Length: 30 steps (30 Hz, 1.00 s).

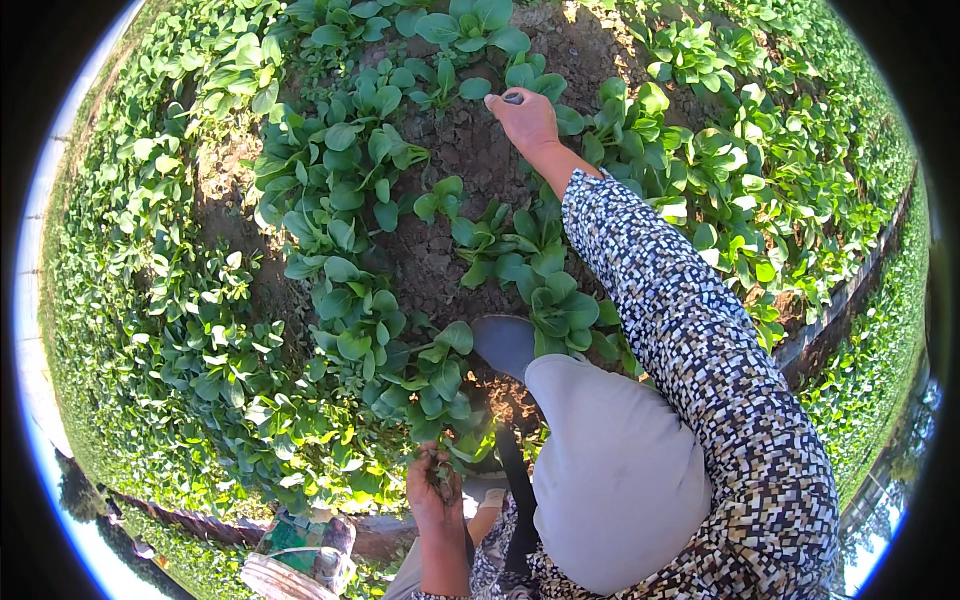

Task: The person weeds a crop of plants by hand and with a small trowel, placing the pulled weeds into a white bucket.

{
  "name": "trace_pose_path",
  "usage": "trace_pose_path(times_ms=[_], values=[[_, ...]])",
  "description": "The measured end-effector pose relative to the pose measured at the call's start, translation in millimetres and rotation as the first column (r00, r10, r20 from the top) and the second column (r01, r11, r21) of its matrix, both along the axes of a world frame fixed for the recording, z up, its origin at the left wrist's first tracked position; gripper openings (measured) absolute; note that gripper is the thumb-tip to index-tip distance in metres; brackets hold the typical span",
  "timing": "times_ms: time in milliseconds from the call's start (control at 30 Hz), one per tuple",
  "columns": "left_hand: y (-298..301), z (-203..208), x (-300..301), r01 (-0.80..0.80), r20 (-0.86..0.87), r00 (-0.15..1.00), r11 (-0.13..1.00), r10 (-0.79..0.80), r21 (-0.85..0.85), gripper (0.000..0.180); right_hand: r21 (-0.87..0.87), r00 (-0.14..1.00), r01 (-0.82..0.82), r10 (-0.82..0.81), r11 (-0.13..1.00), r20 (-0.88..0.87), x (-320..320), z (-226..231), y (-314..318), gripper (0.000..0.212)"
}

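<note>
- Both hands are at work in a bed of leafy green plants, well apart from each other: one stretched far forward, one drawn in close to the body.
- Right hand (pixel 525 118), at the end of a sleeve (pixel 690 340) patterned in small dark and pale squares, reaches out over the bare soil (pixel 470 160); its fingers are curled together and pinch something small and dark at the fingertips (pixel 512 98), too small to tell what it is.
- That hand sits just beside a young plant (pixel 530 80) with rounded leaves, at the far edge of the open patch of earth.
- Left hand (pixel 435 490) is low in the view, closed around a bunch of pulled greens (pixel 440 395); the stems and some dark roots or soil show inside the fist, and the leaves fan out above it.
- The bunch overlaps the plants growing near the person's knee, so I cannot tell exactly where the held leaves end and the rooted ones begin.
- A knee in pale grey trousers (pixel 610 470) fills the lower middle, with the toe of a grey shoe (pixel 505 340) planted on the soil between the plants.
- Rows of the same greens (pixel 330 200) surround the bare patch on every side, thick to the left and right.
- Below the left hand, near the lower rim, lies a container or basket (pixel 295 560) with a pale rim, partly cut off by the edge of the view.
- Strong sunlight falls across the bed, with the person's shadow darkening the soil in the middle.
</note>
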<state>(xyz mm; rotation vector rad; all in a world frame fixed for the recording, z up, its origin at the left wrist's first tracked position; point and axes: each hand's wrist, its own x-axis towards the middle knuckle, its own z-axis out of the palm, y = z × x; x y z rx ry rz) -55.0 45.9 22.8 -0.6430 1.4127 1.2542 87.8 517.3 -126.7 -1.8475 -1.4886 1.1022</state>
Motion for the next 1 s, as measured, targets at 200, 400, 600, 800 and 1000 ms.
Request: trace_pose_path(times_ms=[200, 400, 600, 800, 1000], values=[[7.1, 6.0, 8.4, 0.005, 0.014, 1.0, 0.999, -0.006, 0.037, 0.019, 0.051, 0.969, -0.126, 0.112, 0.991, 0.219, -7.4, 3.6, 15.1, 0.034], [13.4, 5.4, 8.7, -0.009, -0.01, 1.0, 0.999, 0.01, 0.039, 0.019, 0.069, 0.912, -0.235, 0.195, 0.97, 0.36, -7.4, 7.4, 7.0, 0.035], [13.4, -9.9, 13.9, 0.005, -0.015, 1.0, 0.999, -0.006, -0.039, 0.017, 0.311, 0.943, -0.289, 0.214, 0.906, 0.254, 19.5, 8.6, -39.2, 0.032], [70.9, -36.1, 8.5, 0.147, -0.227, 0.966, 0.986, -0.127, 0.074, 0.016, 0.332, 0.958, -0.131, 0.205, 0.934, -0.201, 52.5, 43.3, -113.7, 0.027], [234.6, -54.9, 8.0, 0.399, -0.384, 0.884, 0.857, -0.266, 0.326, 0.018, 0.262, 0.985, -0.16, 0.171, 0.952, -0.019, 90.0, 55.3, -134.5, 0.028]])
